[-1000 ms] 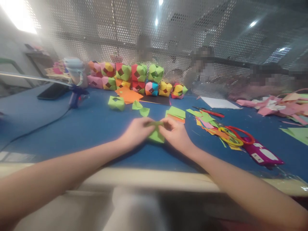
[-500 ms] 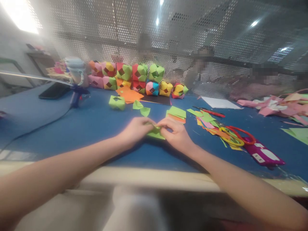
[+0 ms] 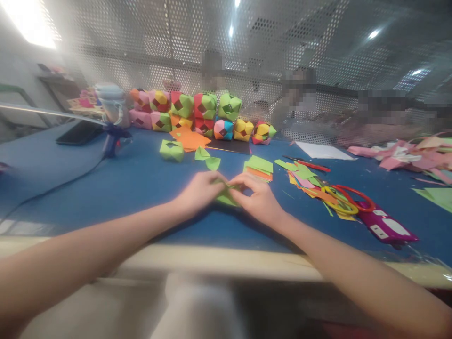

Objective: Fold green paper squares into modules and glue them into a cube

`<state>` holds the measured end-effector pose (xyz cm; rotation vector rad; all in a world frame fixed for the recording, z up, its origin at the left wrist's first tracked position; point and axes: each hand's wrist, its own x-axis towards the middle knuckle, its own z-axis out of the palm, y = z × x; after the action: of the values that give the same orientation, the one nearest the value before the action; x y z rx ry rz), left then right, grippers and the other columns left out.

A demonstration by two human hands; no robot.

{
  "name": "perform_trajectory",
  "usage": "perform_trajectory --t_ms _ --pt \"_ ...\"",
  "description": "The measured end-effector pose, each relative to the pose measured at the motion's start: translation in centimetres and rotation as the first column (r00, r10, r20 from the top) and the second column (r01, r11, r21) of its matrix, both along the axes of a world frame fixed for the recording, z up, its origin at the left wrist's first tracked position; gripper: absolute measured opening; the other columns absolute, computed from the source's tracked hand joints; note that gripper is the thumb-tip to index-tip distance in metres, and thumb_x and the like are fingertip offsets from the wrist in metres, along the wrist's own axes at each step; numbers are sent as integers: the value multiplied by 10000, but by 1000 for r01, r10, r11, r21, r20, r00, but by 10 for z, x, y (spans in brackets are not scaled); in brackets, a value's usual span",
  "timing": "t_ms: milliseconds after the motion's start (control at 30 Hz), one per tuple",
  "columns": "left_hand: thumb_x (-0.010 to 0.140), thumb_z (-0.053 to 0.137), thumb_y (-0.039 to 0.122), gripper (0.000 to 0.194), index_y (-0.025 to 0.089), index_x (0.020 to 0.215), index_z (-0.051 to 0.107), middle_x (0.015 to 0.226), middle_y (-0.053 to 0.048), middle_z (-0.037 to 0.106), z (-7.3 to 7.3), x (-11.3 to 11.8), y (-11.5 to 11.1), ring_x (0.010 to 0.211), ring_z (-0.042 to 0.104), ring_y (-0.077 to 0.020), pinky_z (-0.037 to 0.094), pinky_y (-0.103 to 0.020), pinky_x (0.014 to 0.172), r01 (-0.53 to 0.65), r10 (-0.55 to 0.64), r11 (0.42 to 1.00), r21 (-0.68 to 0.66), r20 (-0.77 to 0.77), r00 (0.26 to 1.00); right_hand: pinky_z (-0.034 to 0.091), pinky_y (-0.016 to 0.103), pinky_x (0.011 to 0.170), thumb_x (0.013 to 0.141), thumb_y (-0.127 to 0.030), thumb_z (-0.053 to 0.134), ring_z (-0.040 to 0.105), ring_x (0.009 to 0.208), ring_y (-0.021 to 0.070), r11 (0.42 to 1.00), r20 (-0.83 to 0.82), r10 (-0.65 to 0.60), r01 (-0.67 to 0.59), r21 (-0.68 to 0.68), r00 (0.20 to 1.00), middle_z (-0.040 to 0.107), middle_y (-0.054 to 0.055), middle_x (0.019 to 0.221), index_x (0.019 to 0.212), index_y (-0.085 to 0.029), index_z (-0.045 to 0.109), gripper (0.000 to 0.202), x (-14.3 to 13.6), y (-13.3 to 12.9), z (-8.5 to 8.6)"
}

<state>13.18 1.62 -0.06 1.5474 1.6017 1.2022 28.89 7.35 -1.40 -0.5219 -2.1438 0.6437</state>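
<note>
Close to the table's front edge, a green sheet of paper (image 3: 227, 199) lies low between my hands, partly hidden by the fingers. My left hand (image 3: 203, 192) is closed on its left side, fingertips pinching the upper fold. From the other side my right hand (image 3: 257, 197) pinches it too, and the fingertips of both hands nearly meet. Just beyond are two small folded green pieces (image 3: 208, 159) and a green paper cube (image 3: 171, 150). A stack of green and orange paper squares (image 3: 259, 168) sits right behind my right hand.
Colourful paper cubes (image 3: 181, 106) stand in two rows at the back. An orange paper shape (image 3: 190, 139) lies before them. At left are a glue gun (image 3: 112, 140), a phone (image 3: 80, 133) and a cup (image 3: 112, 101). Scissors (image 3: 341, 200), paper scraps (image 3: 303, 179) and a purple pouch (image 3: 386, 223) lie right.
My fingers have shifted slightly on the green paper, and less of its near right part shows now. Everything else on the table stays in place.
</note>
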Motion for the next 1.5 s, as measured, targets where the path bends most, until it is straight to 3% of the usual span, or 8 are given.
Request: perform_trajectory --t_ms 133,233,367,500,700,833,1000,1500 --pt "702 520 272 162 147 672 617 616 14 544 3 4 -3 614 469 -127 347 -240 554 5 -6 1000 -15 -65 998 445 248 574 811 -283 553 546 603 122 980 -18 -114 110 -168 993 615 -8 664 756 -193 609 120 -1 0 1" --pt "723 526 309 192 144 652 594 594 27 500 3 5 -4 581 420 -109 308 -232 532 19 -20 1000 -11 -60 998 429 237 547 807 -299 550 533 572 114 971 -28 -128 120 -209 991 597 -17 629 737 -185 595 141 -1 0 1" --pt "746 518 356 245 141 662 600 604 20 508 1 4 -2 585 421 -111 306 -233 529 16 -16 1000 -9 -53 998 449 249 590 792 -277 572 549 610 124 990 -35 -88 84 -114 995 615 -1 681 768 -183 606 103 -1 0 0" --pt "729 521 304 211 139 695 648 638 3 568 2 3 -1 630 477 -128 346 -241 567 16 -17 1000 -8 -55 998 458 257 626 784 -199 555 558 645 127 998 -27 -56 55 -26 998 613 5 727 791 -191 618 64 -1 0 -1" --pt "700 529 262 197 139 734 679 734 -34 659 0 0 1 719 564 -159 426 -264 658 56 -51 998 -39 110 993 458 265 645 774 -123 506 566 668 131 996 -20 -40 41 81 999 611 5 733 790 -208 630 151 0 2 -2" --pt "694 530 247 191 139 750 677 736 -36 664 -5 -3 3 698 572 -153 444 -270 670 75 -64 996 -57 178 982 465 288 673 795 -156 512 576 699 145 987 15 13 -15 158 1000 638 35 789 835 -199 640 141 3 1 0" --pt "696 533 250 188 144 756 677 758 -33 674 -5 -3 3 721 582 -157 452 -275 702 68 -61 997 -38 155 986 466 288 679 851 -231 497 583 724 149 999 36 9 -10 49 999 635 33 768 764 -199 622 156 4 0 4" --pt "708 557 301 248 140 857 673 815 -31 664 5 0 -2 750 565 -162 416 -265 683 77 -80 996 -36 -72 994 476 258 603 773 -250 569 568 637 124 982 -25 -62 57 -179 998 621 8 726 814 -186 602 83 0 3 -3"
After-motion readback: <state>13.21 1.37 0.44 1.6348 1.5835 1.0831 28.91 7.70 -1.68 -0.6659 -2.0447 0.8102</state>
